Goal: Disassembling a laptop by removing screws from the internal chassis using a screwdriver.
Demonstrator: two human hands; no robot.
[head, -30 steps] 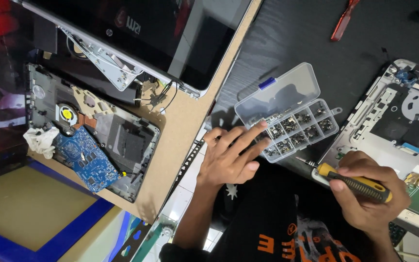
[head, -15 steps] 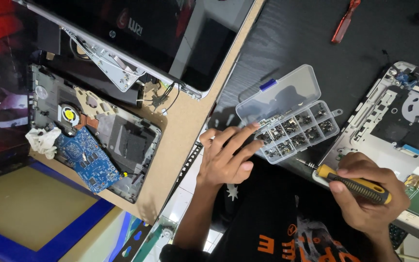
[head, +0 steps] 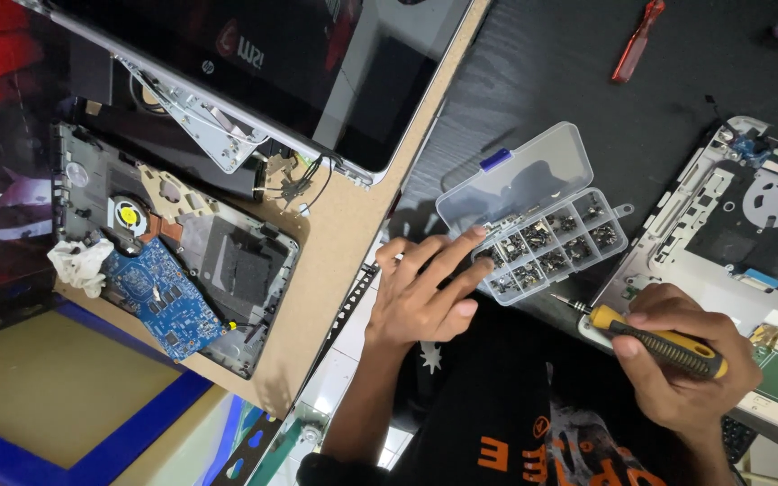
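1. The little clear screw box (head: 556,247) sits on the dark table (head: 533,81), just in front of the person. Its lid (head: 515,175) is flipped open and lies flat behind it. The small cups inside hold lots of tiny dark screws.
2. The left hand (head: 420,292) rests at the near corner of the box. Its fingers (head: 461,247) are spread out and reach into the closest cups. I cannot tell if a screw is pinched between them, because the parts are too small to see.
3. The right hand (head: 686,360) is wrapped tight around a screwdriver (head: 664,342) with a yellow and black handle. The thin metal tip points toward the box and lies just beside its near edge.
4. Under the right hand is an open silver laptop shell (head: 677,225). Its cover is already off, and you can see a round fan spot and green boards inside. I think screws are being sorted or picked for this shell, so the work looks partway done.
5. Well apart, on the left, another laptop base (head: 218,261) lies open on a brown board. It shows a yellow fan and a blue circuit board (head: 159,301). A crumpled white cloth (head: 78,265) touches its edge.
6. Behind that, a laptop screen (head: 317,72) lies flat with a bare metal hinge.
7. Far back on the table lies a red tool (head: 637,40), not touched by anyone.
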